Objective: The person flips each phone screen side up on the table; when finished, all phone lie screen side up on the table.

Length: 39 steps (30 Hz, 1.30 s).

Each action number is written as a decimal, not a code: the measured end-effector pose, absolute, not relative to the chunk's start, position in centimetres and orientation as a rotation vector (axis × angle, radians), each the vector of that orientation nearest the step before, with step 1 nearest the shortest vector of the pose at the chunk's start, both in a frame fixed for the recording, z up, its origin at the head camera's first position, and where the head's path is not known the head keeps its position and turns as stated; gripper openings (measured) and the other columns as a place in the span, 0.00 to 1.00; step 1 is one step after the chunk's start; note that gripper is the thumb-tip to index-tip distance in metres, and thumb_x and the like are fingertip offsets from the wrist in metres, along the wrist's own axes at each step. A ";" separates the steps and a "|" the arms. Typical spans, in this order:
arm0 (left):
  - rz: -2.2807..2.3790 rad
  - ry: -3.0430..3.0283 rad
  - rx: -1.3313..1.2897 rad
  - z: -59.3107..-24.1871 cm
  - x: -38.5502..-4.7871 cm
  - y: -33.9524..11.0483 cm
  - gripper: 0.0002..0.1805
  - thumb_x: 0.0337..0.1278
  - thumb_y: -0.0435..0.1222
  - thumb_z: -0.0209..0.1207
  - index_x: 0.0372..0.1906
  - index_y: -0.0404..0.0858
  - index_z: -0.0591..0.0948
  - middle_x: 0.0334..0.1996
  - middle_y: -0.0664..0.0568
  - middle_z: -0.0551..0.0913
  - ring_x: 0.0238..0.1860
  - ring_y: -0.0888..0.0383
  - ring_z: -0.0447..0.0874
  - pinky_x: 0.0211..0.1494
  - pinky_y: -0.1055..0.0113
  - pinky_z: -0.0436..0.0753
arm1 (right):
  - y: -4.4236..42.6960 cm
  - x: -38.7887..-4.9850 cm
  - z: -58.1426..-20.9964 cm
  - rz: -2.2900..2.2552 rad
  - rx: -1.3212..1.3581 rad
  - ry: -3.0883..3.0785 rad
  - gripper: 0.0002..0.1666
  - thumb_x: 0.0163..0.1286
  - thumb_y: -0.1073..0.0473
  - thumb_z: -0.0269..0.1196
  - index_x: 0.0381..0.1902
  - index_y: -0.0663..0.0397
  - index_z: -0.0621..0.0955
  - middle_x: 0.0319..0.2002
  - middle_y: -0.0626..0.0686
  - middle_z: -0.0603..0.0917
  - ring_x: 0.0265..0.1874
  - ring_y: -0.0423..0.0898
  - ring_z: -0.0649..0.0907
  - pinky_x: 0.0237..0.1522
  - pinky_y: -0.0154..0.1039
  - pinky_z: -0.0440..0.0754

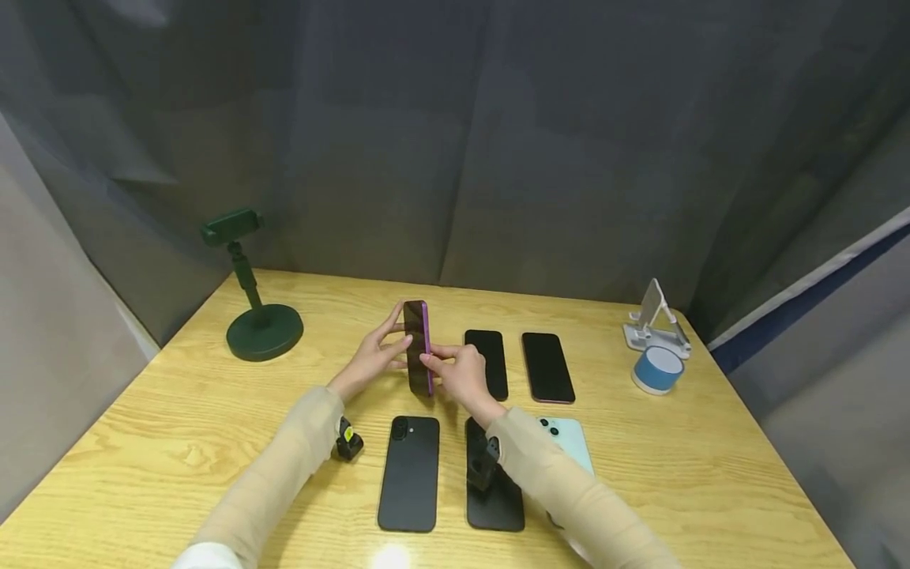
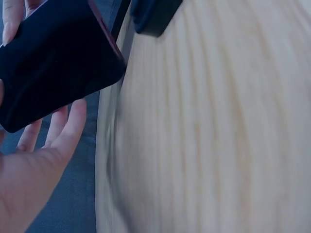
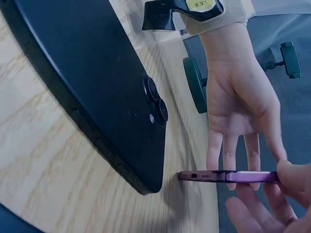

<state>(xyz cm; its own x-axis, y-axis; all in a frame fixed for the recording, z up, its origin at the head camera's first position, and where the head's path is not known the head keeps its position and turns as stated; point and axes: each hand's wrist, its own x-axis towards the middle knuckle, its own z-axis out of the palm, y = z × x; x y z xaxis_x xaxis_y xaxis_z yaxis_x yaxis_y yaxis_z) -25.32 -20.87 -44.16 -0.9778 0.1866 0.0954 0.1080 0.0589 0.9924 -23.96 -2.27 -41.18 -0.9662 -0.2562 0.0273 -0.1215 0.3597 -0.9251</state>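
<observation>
Head: I see the left hand point(image 1: 373, 359) holding the purple-edged phone point(image 1: 417, 348) by its left side, thumb on screen, fingers spread behind; the right hand point(image 1: 462, 375) pinches its right side. Phone's upright, nearer the worktop's point(image 1: 178, 442) far edge than its near one. Left wrist: dark screen, left fingers at its edge. Right wrist: phone edge-on, right hand pinching its frame, black phone point(image 3: 92, 87) nearby.
</observation>
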 end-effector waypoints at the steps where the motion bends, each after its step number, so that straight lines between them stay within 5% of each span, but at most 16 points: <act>1: 2.080 2.265 0.321 -44.2 -25.4 -20.9 0.40 0.70 0.36 0.51 0.77 0.56 0.43 0.69 0.34 0.57 0.58 0.32 0.74 0.55 0.44 0.78 | -2.3 -24.0 -41.2 -1.671 -0.345 2.504 0.18 0.67 0.54 0.64 0.53 0.52 0.83 0.51 0.60 0.84 0.36 0.50 0.88 0.36 0.48 0.86; 6: 2.004 2.383 0.289 -44.6 -25.5 -21.0 0.42 0.68 0.32 0.53 0.77 0.43 0.42 0.69 0.34 0.59 0.56 0.35 0.76 0.55 0.48 0.80 | -2.2 -24.1 -41.3 -1.646 -0.349 2.583 0.18 0.67 0.55 0.64 0.54 0.52 0.83 0.51 0.59 0.84 0.35 0.49 0.88 0.31 0.42 0.87; 11: 1.888 2.510 0.208 -44.3 -25.5 -20.8 0.36 0.65 0.31 0.56 0.73 0.29 0.54 0.59 0.31 0.70 0.55 0.37 0.79 0.58 0.51 0.79 | -1.9 -24.7 -41.6 -1.577 -0.356 2.728 0.17 0.65 0.56 0.65 0.52 0.51 0.84 0.45 0.56 0.87 0.37 0.49 0.86 0.36 0.39 0.83; 15: 1.900 2.527 0.186 -44.3 -25.7 -20.5 0.33 0.62 0.30 0.59 0.70 0.28 0.62 0.52 0.32 0.77 0.53 0.41 0.81 0.55 0.58 0.81 | -1.4 -25.2 -42.0 -1.526 -0.303 2.771 0.17 0.64 0.56 0.66 0.51 0.51 0.84 0.39 0.54 0.88 0.35 0.48 0.85 0.41 0.40 0.79; 22: 1.906 2.605 0.133 -44.6 -26.4 -20.6 0.35 0.56 0.30 0.64 0.68 0.30 0.66 0.44 0.38 0.79 0.43 0.56 0.82 0.44 0.74 0.81 | -1.2 -25.5 -42.7 -1.489 -0.267 2.787 0.17 0.64 0.58 0.66 0.51 0.55 0.84 0.38 0.54 0.89 0.25 0.46 0.87 0.32 0.36 0.82; 29: 1.916 2.678 -0.011 -44.9 -26.4 -20.8 0.30 0.50 0.32 0.69 0.60 0.32 0.76 0.41 0.38 0.85 0.40 0.53 0.86 0.38 0.76 0.79 | -1.9 -25.9 -43.5 -1.376 -0.323 2.823 0.18 0.66 0.61 0.64 0.53 0.57 0.82 0.45 0.57 0.87 0.16 0.40 0.80 0.16 0.30 0.72; 34: 1.967 2.634 -0.237 -45.4 -26.1 -20.4 0.27 0.48 0.37 0.71 0.57 0.37 0.80 0.46 0.41 0.85 0.39 0.54 0.88 0.38 0.70 0.84 | -1.9 -25.9 -43.4 -1.281 -0.359 2.699 0.35 0.61 0.67 0.67 0.66 0.60 0.70 0.28 0.54 0.83 0.12 0.39 0.73 0.13 0.30 0.69; 39: 1.949 2.630 -0.338 -45.1 -26.1 -19.7 0.26 0.50 0.37 0.70 0.57 0.40 0.80 0.49 0.40 0.84 0.32 0.57 0.87 0.31 0.67 0.86 | -2.0 -25.5 -43.2 -1.175 -0.425 2.560 0.57 0.50 0.66 0.75 0.73 0.65 0.57 0.30 0.55 0.84 0.18 0.42 0.76 0.20 0.33 0.73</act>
